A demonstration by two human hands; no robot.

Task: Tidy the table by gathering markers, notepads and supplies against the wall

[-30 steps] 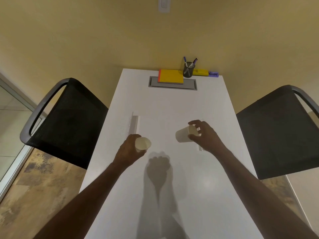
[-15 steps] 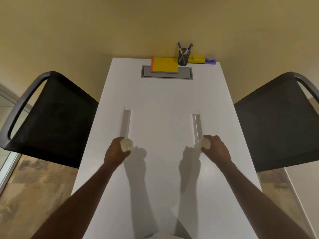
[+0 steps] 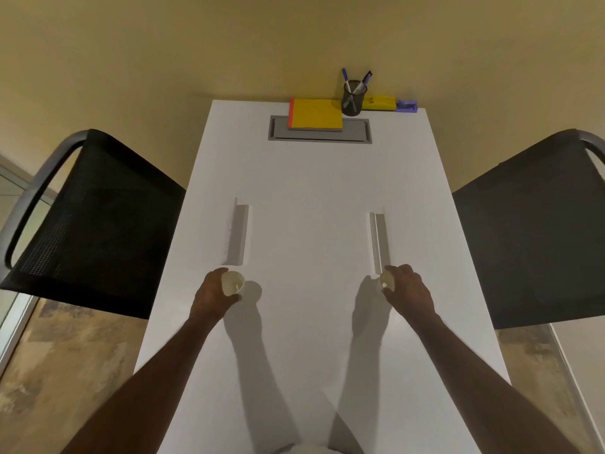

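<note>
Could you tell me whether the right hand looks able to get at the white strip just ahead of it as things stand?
Probably not freely: the right hand is closed around a paper cup, though the white strip lies unobstructed ahead.

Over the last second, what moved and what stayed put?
Both hands spread apart, each carrying its paper cup outward: left hand and left cup to the near end of the left white strip, right hand and right cup to the right strip. Grips unchanged. The notepad, pen holder and supplies at the wall look unmoved.
</note>
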